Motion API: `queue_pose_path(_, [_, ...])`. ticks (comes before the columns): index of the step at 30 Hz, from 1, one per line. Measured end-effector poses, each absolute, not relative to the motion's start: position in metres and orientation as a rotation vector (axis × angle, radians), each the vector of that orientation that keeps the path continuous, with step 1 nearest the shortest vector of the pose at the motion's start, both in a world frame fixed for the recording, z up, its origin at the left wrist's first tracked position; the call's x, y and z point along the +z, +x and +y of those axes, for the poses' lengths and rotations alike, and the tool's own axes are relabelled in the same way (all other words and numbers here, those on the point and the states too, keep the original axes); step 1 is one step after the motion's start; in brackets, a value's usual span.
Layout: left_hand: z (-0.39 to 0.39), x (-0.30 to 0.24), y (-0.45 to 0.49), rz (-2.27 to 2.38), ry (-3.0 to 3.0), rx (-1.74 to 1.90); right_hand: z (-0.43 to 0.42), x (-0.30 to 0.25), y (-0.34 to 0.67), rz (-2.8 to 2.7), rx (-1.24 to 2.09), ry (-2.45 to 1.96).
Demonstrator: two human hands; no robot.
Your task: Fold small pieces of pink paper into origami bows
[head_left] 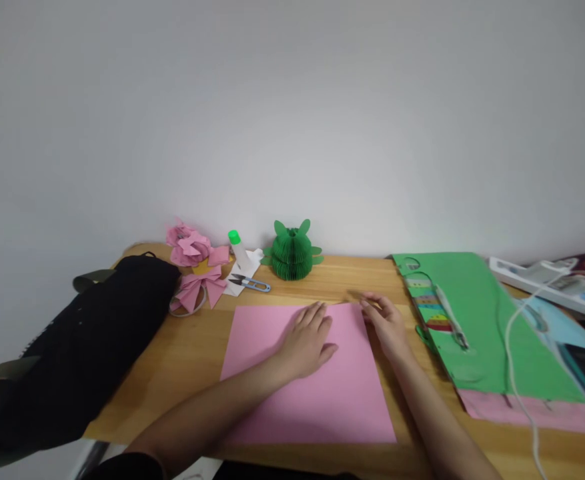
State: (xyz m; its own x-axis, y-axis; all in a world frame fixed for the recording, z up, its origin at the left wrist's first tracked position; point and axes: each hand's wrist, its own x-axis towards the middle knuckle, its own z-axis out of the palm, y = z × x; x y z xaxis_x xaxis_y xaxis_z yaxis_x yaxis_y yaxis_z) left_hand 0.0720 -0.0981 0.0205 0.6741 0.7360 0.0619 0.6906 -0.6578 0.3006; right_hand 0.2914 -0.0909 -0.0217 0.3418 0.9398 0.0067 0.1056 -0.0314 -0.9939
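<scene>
A large sheet of pink paper (342, 400) lies on the wooden table in front of me. My left hand (308, 339) rests flat on its upper middle, fingers stretched out and thumb apart. At the sheet's far right corner is my right hand (386, 325), its thumb and index finger closed together on the corner. A small brownish blur shows beside those fingertips; I cannot make out what it is. Beyond the sheet stand a green honeycomb paper figure (293, 255) and a glue stick (239, 250) with a green cap. Thread snips (250, 283) with a blue handle lie nearby.
Folded pink paper flowers (189, 247) and a pink paper bow (203, 288) sit at the back left. A black bag (97, 333) covers the left side. Green paper sheets (477, 320), a white cable (509, 353) and a power strip (547, 287) occupy the right.
</scene>
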Motion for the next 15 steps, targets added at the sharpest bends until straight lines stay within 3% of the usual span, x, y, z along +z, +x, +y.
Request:
queue_pose_path(9, [-0.102, 0.034, 0.080, 1.259, 2.587, 0.250, -0.092, -0.020, 0.294, -1.159, 0.945, -1.554])
queue_pose_path(15, [-0.041, 0.092, 0.015, 2.036, 2.201, 0.235, -0.090, -0.019, 0.295, -1.243, 0.944, -1.641])
